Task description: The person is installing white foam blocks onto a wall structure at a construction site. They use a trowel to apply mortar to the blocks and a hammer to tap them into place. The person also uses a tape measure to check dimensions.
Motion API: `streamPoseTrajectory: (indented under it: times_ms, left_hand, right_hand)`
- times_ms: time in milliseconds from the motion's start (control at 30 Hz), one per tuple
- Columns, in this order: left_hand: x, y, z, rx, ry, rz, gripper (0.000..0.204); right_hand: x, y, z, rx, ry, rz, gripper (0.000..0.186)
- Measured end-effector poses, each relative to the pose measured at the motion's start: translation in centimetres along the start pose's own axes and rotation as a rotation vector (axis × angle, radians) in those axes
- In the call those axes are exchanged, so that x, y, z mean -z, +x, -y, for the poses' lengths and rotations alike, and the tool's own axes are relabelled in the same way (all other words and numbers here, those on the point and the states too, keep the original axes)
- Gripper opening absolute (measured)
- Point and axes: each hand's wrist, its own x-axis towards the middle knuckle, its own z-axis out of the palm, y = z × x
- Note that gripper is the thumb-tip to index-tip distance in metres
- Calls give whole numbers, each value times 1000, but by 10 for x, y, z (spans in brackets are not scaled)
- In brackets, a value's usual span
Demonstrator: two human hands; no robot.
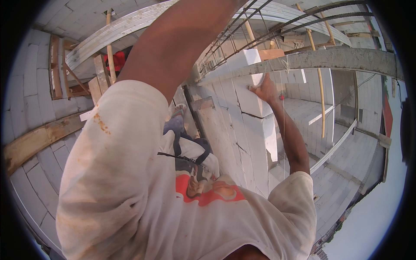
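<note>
My right hand point(266, 89) reaches forward to the end of a white block point(251, 103). Its thumb and fingers are bent round the block's upper corner, close under a rough grey concrete beam point(342, 61). The block sits at the top of a pale block wall point(236, 134) in front of my body. A thin string point(284, 125) hangs beside my right forearm. My left arm point(173, 47) stretches up and across past the upper edge of the picture, so my left hand is out of sight.
A rebar cage point(277, 29) runs along the upper right. Bamboo poles point(321, 86) stand beyond the wall. Long pale metal strips point(110, 37) cross the upper left, near a wooden frame point(65, 69). A curved plank point(43, 138) lies at left. My sandalled foot point(178, 110) shows below.
</note>
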Motion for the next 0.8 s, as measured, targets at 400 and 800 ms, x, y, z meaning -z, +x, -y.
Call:
streamPoseTrajectory:
  times_ms: [400,800]
  left_hand:
    - [-4,-3,-10,-4,13,-9,36]
    - [-28,-34,10,102,-41,-167,36]
  right_hand:
    - [-8,1,-4,-31,37,29,110]
    - [148,-130,-44,-128,-31,-264,70]
